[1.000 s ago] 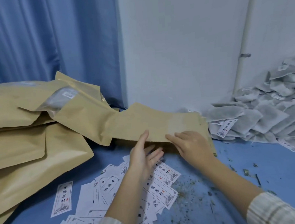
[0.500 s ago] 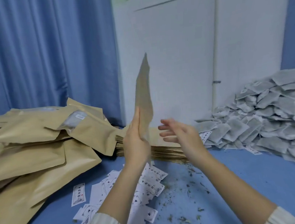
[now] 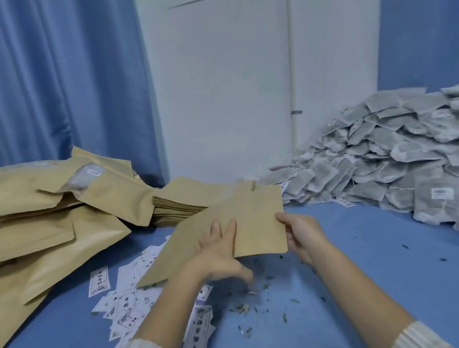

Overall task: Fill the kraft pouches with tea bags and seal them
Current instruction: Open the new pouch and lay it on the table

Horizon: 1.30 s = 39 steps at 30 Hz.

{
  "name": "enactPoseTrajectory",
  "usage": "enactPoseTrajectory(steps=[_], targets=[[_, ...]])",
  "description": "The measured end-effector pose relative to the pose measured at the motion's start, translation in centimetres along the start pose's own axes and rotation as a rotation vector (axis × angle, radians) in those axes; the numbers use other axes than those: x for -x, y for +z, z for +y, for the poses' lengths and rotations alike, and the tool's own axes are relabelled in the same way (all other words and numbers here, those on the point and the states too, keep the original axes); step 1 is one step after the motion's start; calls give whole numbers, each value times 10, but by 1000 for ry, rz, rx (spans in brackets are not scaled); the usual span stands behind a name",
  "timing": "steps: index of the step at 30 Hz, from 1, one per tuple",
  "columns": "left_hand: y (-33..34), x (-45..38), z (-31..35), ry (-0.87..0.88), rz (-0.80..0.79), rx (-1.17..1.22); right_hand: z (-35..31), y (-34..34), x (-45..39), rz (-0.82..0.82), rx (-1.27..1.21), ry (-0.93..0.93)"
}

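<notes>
While you hold one flat pouch above the table, the scene from left to right is this:

Filled pouches (image 3: 46,217): they lie in a loose heap well to the left of your left hand; one shows a clear window with something pale inside. I judge they are put aside there as finished work.

Paper labels (image 3: 128,302): scattered on the blue table (image 3: 371,286), under and beside your left forearm.

Stack of empty pouches (image 3: 181,205): just beyond your left hand, flat and neat, so the next one is easy to take.

Left hand (image 3: 218,252): blurred; its fingers lie straight on the face of the kraft pouch (image 3: 254,221), the thumb seems below. It steadies the pouch more than it grips.

Kraft pouch: between both hands, flat, so probably empty; its mouth I cannot tell.

Right hand (image 3: 300,234): it pinches the pouch's right edge, probably to open it.

Tea bags (image 3: 404,153): a large loose pile well to the right of your right hand, within reach for filling.
</notes>
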<state>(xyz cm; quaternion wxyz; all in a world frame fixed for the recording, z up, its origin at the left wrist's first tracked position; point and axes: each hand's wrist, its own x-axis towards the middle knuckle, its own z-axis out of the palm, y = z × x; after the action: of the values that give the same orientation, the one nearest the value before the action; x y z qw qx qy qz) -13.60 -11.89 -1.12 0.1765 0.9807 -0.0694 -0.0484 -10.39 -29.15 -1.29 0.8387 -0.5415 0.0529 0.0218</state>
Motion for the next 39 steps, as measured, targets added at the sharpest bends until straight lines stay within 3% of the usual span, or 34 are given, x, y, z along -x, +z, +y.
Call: enactPoseTrajectory(steps=[2,5,8,13,20,27,39], targets=[[9,-1,14,46,-14,210,16,-11,-3,-52,-95,92],[21,-11,35,94,216,481,34,-24,-7,-131,-153,184],[38,-24,53,-18,372,683,44,-30,-8,-159,-149,195],[69,-39,67,-205,477,622,49,-35,-8,-165,-150,131],[88,-43,80,-172,610,735,53,-42,-11,-50,-198,76],[79,-51,77,-240,589,872,54,-33,-4,-16,-124,31],[71,-57,72,-204,596,932,57,-38,-4,-189,-304,158]])
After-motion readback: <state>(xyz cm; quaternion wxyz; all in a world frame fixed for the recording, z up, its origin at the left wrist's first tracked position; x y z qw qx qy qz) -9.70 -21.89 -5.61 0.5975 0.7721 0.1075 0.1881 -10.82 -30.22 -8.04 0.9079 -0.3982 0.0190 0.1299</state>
